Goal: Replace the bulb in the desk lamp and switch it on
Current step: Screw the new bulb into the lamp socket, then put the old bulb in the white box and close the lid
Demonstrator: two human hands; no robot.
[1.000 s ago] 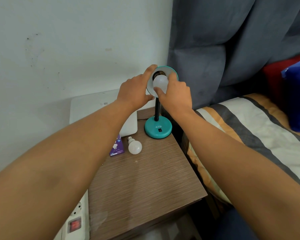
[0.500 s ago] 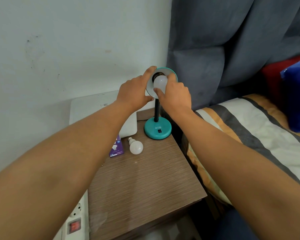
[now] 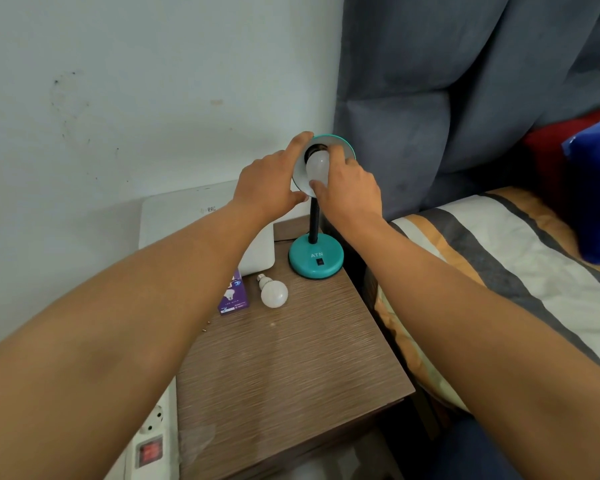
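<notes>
From the head view, the lamp (image 3: 315, 216) stands at the far right corner of the nightstand (image 3: 291, 368), its teal shade (image 3: 343, 143) tipped toward the person. The left hand (image 3: 269, 187) cups the shade's left rim, fingers curled over the edge and thumb below, steadying it. The right hand (image 3: 352, 192) is closed around a bulb (image 3: 316, 165) that sits in the socket, thumb under the glass and fingers wrapped behind it. Whether the bulb is threaded fully home I cannot tell; its base is hidden in the dark socket.

A second bulb (image 3: 273, 293) lies loose on the nightstand, near the lamp's base (image 3: 316, 261), just beside a purple box (image 3: 234, 296). I would guess that one is the old bulb, though nothing marks it so.

The bulb looks unlit. So the swap seems nearly done: what is left, by my reckoning, is seating the bulb and pressing the switch (image 3: 320, 261) on the base.
</notes>
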